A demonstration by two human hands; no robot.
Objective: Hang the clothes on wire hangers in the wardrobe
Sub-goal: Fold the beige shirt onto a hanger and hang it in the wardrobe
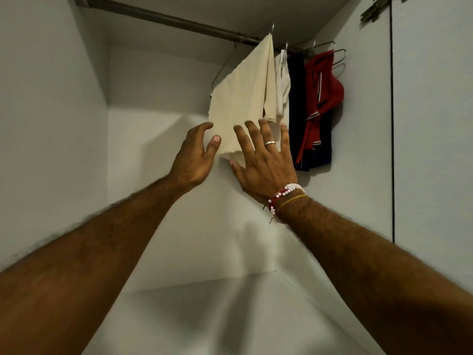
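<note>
The cream rectangular cloth (243, 98) hangs folded over a thin metal wire hanger (222, 70), hooked on the dark metal rail (163, 17) near the top of the white wardrobe (51, 124). Your right hand (263, 160) lies flat against the cloth's lower end with its fingers spread and the thumb under the bottom corner. A silver ring (270, 143) sits on one finger, and red-and-white beaded bracelets (285, 192) circle the wrist. Your left hand (194, 155) is at the cloth's left edge, its fingers loosely curved and the thumb tip touching the fabric. Just right of the cloth on the same rail hang a small white garment (282, 83), a dark navy garment (297, 98) and a red garment with striped trim (322, 83), close to the white wardrobe door (432, 124).
</note>
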